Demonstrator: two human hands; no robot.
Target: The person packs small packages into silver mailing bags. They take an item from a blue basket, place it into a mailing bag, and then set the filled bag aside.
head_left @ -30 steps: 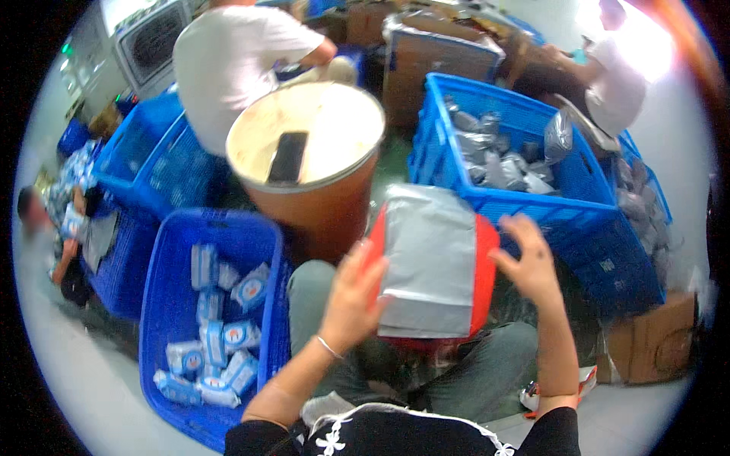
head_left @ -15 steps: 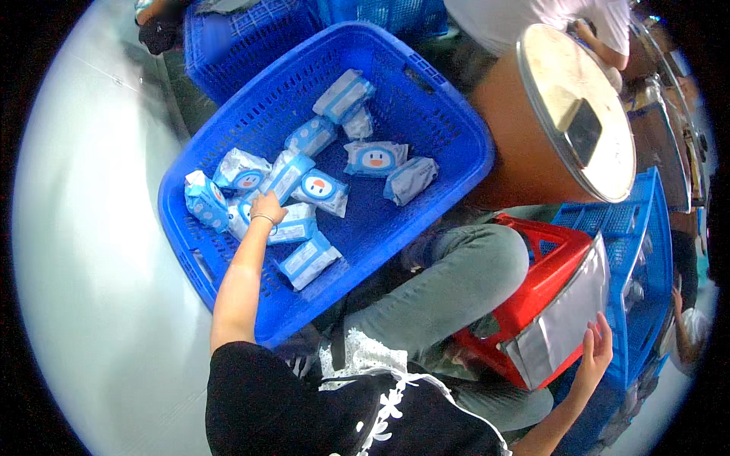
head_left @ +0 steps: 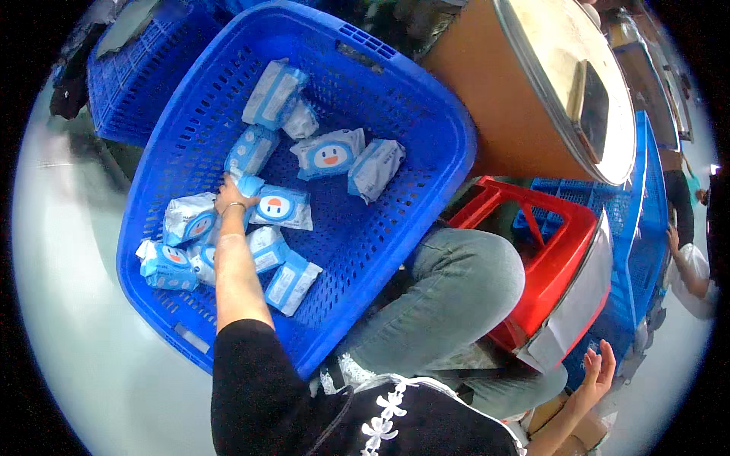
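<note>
Inside a large blue perforated plastic basket (head_left: 449,114), several plump blue-and-white soft packets lie scattered. My left hand (head_left: 230,196) reaches in, its fingers closed around one packet (head_left: 247,183) among the pile on the left. That packet is partly hidden by the hand. Close by its right lies a packet with a smiling face print (head_left: 281,207); another face-print packet (head_left: 329,154) rests farther right. Several more packets lie below and left of my wrist. Off to the lower right, my right hand (head_left: 595,377) holds nothing, its fingers apart, below a red stool.
A brown drum (head_left: 487,83) with a pale lid stands right of the basket, a dark phone-like slab (head_left: 590,112) on it. The red plastic stool (head_left: 559,228) is beside my knee. Blue crates (head_left: 144,72) stand far left, and more at right. Another person is at the far right edge.
The view has shifted and turned, so the basket appears farther left and larger. My left hand stays on the packet in the pile. My right hand appears lower, away from the stool.
</note>
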